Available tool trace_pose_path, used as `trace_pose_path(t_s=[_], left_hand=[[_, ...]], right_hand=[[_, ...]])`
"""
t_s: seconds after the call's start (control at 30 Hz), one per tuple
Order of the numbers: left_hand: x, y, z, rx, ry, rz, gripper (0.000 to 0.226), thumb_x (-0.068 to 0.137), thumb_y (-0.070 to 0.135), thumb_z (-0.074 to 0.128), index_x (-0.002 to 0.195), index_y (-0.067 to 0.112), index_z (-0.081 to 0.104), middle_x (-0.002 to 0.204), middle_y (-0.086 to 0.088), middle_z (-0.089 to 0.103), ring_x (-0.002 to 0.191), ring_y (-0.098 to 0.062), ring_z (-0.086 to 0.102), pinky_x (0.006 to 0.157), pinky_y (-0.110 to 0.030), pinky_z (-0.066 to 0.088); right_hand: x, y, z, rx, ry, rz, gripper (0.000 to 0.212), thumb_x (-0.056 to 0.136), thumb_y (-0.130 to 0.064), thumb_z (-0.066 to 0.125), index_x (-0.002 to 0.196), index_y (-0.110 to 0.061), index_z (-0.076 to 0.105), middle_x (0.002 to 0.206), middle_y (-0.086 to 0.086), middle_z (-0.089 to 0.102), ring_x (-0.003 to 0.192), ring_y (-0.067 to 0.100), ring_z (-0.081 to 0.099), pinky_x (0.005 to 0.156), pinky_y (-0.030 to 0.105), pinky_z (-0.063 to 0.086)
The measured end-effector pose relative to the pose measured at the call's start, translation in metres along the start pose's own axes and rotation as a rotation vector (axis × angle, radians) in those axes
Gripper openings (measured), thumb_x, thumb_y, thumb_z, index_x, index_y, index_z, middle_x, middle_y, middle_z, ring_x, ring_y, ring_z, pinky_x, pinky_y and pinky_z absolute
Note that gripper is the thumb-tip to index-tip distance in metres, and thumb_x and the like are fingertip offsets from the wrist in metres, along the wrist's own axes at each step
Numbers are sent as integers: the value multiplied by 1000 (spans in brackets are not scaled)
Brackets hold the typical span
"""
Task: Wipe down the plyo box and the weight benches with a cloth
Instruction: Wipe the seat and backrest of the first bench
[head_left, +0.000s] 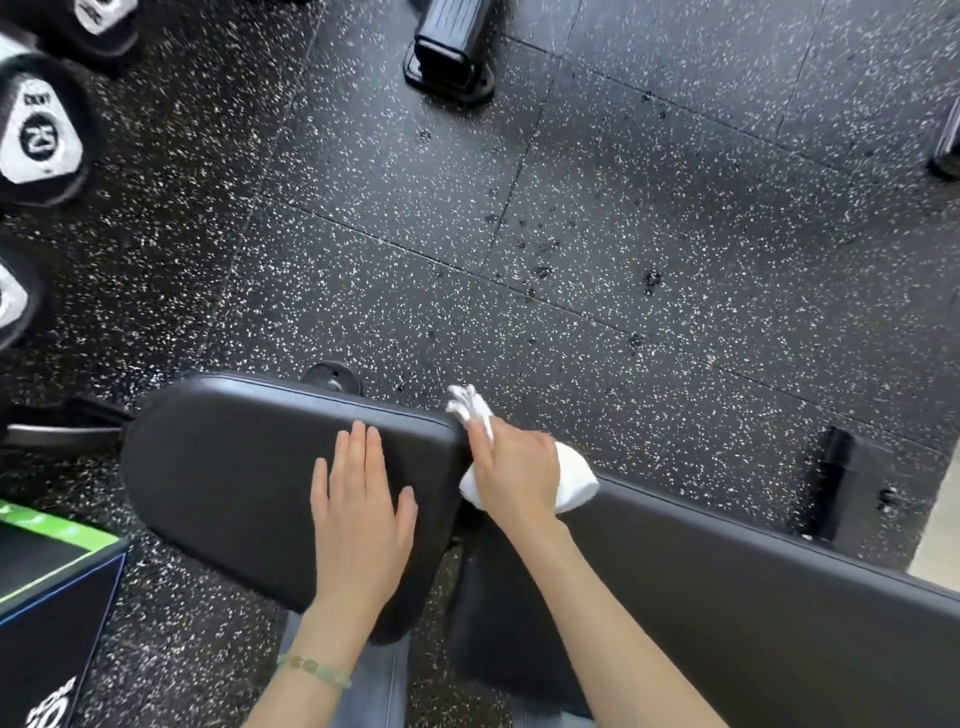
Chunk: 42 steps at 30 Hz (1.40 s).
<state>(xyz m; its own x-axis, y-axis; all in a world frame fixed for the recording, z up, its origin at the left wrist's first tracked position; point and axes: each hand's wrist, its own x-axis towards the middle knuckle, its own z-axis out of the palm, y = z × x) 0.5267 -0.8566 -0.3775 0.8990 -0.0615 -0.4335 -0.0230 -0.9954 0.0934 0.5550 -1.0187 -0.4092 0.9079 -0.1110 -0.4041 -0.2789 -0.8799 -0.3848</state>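
A black padded weight bench fills the lower part of the head view, with a seat pad (223, 467) on the left and a long back pad (753, 613) on the right. My left hand (361, 512) lies flat on the seat pad, fingers straight. My right hand (511, 475) presses a white cloth (576, 486) against the gap between the two pads, at the seat pad's right edge. A corner of the plyo box (47, 587), black with a green stripe and blue edge, shows at the lower left.
Black dumbbells (39, 140) with white end labels line the left edge. A black equipment foot (452, 57) stands on the speckled rubber floor (623, 234) at the top. The bench's rear base (836, 488) sits at the right. Dark wet spots mark the floor.
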Motion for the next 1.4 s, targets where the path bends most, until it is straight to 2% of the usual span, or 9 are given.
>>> trace_pose_path(t_s=[0.1, 0.2, 0.4, 0.53, 0.67, 0.9, 1.0, 1.27, 1.4], left_hand=[[11, -32, -10, 7, 23, 0, 67, 88, 37, 31, 142, -3, 31, 148, -20, 32, 138, -31, 26, 113, -46, 13], [13, -65, -19, -4, 2, -14, 67, 89, 37, 30, 142, -3, 31, 149, -19, 31, 138, -30, 27, 113, -47, 15], [13, -129, -29, 10, -36, -48, 66, 88, 36, 30, 141, -3, 34, 148, -19, 32, 138, -31, 29, 111, -49, 22], [15, -156, -33, 1, -31, -62, 66, 87, 36, 31, 141, -2, 35, 148, -18, 34, 137, -30, 30, 112, -48, 20], [17, -168, -33, -15, -42, -79, 64, 89, 36, 32, 142, -1, 34, 149, -17, 33, 138, -31, 29, 113, -48, 17], [17, -176, -27, -70, -62, -86, 62, 89, 35, 33, 140, 1, 38, 147, -16, 37, 135, -31, 34, 112, -48, 16], [15, -182, -27, -93, -79, -79, 62, 89, 36, 32, 141, 3, 36, 147, -14, 37, 135, -29, 34, 112, -47, 16], [6, -232, -27, -155, -78, -151, 60, 91, 37, 31, 141, 4, 35, 147, -12, 37, 136, -26, 33, 113, -44, 15], [0, -251, -22, -195, -70, -125, 60, 91, 36, 32, 142, 5, 36, 148, -10, 37, 135, -22, 36, 112, -46, 18]], right_hand=[[10, -40, 10, 171, -60, 120, 47, 100, -42, 26, 93, -13, 61, 89, 8, 67, 83, 32, 58, 75, 39, 37], [22, -83, 21, 32, -20, -18, 56, 92, -49, 14, 98, -23, 63, 92, 3, 66, 87, 29, 60, 72, 38, 37], [58, -183, 46, -130, -301, -248, 37, 95, -35, 32, 129, -26, 45, 115, 7, 56, 103, 31, 54, 82, 42, 37], [67, -189, 55, -250, -322, -382, 49, 91, -41, 26, 137, -29, 35, 114, 6, 55, 96, 31, 56, 69, 39, 37], [49, -135, 31, -246, -279, -226, 55, 91, -46, 12, 132, -30, 45, 105, 3, 61, 96, 31, 59, 77, 41, 44], [40, -114, 20, -309, -292, -20, 36, 97, -40, 25, 119, -26, 50, 106, 6, 62, 94, 33, 58, 78, 42, 46], [54, -153, 41, -356, -293, -105, 27, 100, -33, 29, 120, -28, 46, 103, 5, 61, 93, 33, 58, 76, 41, 41], [89, -266, 85, -289, -327, -303, 46, 95, -41, 20, 129, -27, 48, 109, 8, 57, 98, 33, 55, 78, 41, 38], [91, -295, 99, -317, -289, -428, 59, 87, -53, 20, 93, -21, 69, 79, 6, 63, 73, 32, 60, 68, 39, 40]])
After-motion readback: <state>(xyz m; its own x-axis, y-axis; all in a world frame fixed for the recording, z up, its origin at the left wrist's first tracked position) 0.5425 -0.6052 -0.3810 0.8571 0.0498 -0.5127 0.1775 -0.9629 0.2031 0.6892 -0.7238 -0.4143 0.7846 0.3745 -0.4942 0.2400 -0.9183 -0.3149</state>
